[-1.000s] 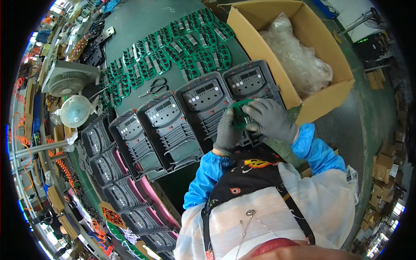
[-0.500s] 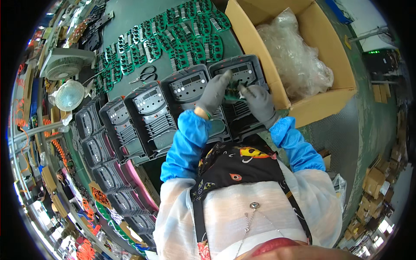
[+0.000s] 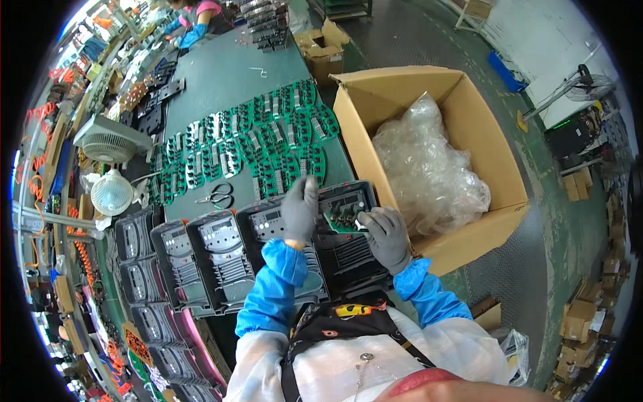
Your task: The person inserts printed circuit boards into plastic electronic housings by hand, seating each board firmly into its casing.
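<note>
In my right hand (image 3: 388, 236), which wears a grey glove, the thumb and fingers grip the right end of a green circuit board (image 3: 341, 216). The board is tilted over the rightmost dark grey plastic housing (image 3: 365, 191), and a small white piece shows by the fingertips. My left hand (image 3: 299, 213), gloved too, is apart from the board and raised over the neighbouring housing (image 3: 258, 221). Its fingers point away from me, with nothing visible in them. Several more open housings (image 3: 218, 234) stand in a row to the left.
Many green circuit boards (image 3: 268, 137) lie in rows on the green table (image 3: 221, 74). Black-handled scissors (image 3: 220, 195) rest before them. A cardboard box (image 3: 492, 141) of clear plastic bags stands at the right. Two fans (image 3: 111, 192) are at left; a person (image 3: 201, 20) sits far off.
My left hand has come off the circuit board and moved left. The right hand keeps the board over the rightmost housing. The view has shifted, showing more of the table's far end.
</note>
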`<state>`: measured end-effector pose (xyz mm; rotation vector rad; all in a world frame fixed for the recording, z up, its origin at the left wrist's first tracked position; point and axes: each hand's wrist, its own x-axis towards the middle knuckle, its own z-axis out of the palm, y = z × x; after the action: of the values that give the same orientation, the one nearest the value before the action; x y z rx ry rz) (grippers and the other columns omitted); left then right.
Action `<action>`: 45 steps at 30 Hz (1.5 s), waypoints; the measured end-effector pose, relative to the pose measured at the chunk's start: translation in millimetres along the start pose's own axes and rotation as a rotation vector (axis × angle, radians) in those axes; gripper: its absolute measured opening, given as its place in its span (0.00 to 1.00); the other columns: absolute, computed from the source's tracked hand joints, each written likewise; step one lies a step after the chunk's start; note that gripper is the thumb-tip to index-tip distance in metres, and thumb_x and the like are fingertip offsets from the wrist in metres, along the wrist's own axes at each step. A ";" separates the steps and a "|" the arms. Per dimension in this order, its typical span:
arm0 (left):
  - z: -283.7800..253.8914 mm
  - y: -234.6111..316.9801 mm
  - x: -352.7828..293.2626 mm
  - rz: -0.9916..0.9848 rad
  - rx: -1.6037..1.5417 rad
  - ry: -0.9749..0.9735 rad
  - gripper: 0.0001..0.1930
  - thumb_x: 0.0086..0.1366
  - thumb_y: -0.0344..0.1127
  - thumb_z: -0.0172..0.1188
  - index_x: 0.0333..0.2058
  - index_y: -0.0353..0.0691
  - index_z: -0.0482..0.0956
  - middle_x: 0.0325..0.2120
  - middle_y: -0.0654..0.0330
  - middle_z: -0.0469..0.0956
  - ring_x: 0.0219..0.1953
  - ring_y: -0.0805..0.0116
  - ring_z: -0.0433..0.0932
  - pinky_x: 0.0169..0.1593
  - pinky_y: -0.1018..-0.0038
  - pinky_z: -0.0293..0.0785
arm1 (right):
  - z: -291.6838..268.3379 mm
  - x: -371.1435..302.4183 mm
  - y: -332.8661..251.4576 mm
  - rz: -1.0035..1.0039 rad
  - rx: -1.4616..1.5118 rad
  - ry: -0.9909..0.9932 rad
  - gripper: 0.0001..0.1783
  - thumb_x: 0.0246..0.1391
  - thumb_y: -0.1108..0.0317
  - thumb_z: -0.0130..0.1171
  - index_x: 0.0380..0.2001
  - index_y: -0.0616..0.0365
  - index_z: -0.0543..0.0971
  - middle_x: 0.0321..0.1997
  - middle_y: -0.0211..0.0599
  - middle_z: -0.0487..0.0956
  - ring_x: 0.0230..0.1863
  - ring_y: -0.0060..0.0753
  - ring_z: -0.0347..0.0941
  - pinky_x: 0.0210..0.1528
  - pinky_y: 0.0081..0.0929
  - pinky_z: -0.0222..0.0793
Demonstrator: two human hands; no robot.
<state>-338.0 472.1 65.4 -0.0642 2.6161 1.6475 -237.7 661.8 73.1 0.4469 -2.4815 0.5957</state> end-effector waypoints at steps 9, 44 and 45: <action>27.8 -62.4 75.6 0.132 0.882 -0.668 0.17 0.57 0.41 0.56 0.46 0.47 0.78 0.44 0.50 0.78 0.49 0.52 0.76 0.50 0.61 0.73 | 23.2 -44.1 13.0 0.051 -0.008 -0.366 0.19 0.45 0.67 0.58 0.44 0.47 0.77 0.39 0.24 0.76 0.39 0.32 0.70 0.39 0.31 0.67; -26.0 -8.2 -67.7 0.235 -0.583 -0.565 0.62 0.42 0.31 0.76 0.67 0.37 0.35 0.58 0.54 0.64 0.58 0.67 0.66 0.61 0.71 0.62 | -24.9 -5.0 -5.0 -0.001 -0.189 -0.201 0.23 0.42 0.65 0.63 0.46 0.43 0.77 0.40 0.26 0.72 0.44 0.34 0.68 0.43 0.35 0.66; -22.9 -7.1 -73.5 0.233 -0.582 -0.563 0.62 0.42 0.31 0.76 0.67 0.37 0.35 0.58 0.54 0.64 0.58 0.67 0.66 0.61 0.71 0.62 | -25.5 -3.8 -6.0 -0.002 -0.186 -0.202 0.23 0.42 0.65 0.63 0.46 0.43 0.77 0.40 0.26 0.72 0.44 0.34 0.68 0.43 0.35 0.66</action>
<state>-264.7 449.1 73.5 0.6054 1.7362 2.0640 -221.3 670.1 92.0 0.4555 -2.6975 0.3280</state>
